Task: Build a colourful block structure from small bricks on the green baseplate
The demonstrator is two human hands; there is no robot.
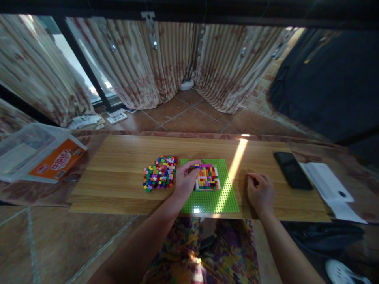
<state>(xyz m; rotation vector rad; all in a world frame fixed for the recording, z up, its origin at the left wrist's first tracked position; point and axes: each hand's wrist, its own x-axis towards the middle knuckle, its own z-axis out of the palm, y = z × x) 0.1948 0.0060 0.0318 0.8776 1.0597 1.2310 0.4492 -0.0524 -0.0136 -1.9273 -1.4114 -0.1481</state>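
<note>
A green studded baseplate [207, 201] lies on the wooden board in front of me. On it sits a block of small coloured bricks [209, 177], with white along its sides. Over the left edge of that block is my left hand [185, 177], thumb and forefinger pinched at its upper left corner; whatever is between the fingertips is too small to make out. To the left lies a pile of loose coloured bricks [160, 173]. My right hand [260, 191] rests on the board right of the baseplate, fingers curled in, their contents hidden.
A black phone [293, 170] and white papers [327, 181] lie at the right. A clear plastic tub [56, 138] with an orange label stands at the far left. Striped curtains [166, 63] hang behind the wooden board [118, 173]. A sunlight strip crosses the baseplate.
</note>
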